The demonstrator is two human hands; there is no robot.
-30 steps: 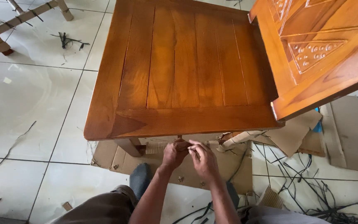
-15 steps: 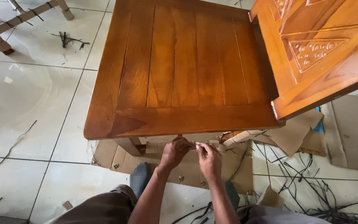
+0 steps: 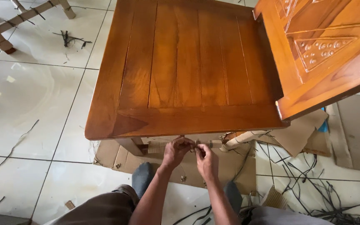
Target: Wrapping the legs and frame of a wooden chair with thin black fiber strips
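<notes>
A varnished wooden chair seat [image 3: 184, 71] fills the middle of the head view, with its carved backrest [image 3: 317, 50] at the right. Just below the seat's front edge my left hand [image 3: 176, 152] and my right hand [image 3: 206, 160] meet, fingers pinched together on a thin strap or tie [image 3: 194, 145] that runs under the seat rim. What the strap wraps is hidden by the seat. A cardboard-wrapped chair leg [image 3: 240, 138] lies right of my hands.
Flattened cardboard [image 3: 230, 166] covers the white tiled floor under the chair. Cut black straps [image 3: 309, 183] are scattered at the lower right. A wrapped wooden frame [image 3: 5, 25] stands at the top left. My knees show at the bottom edge.
My hands have drawn closer together and shifted slightly up toward the seat's front edge. The view has nudged a little; the chair has not moved.
</notes>
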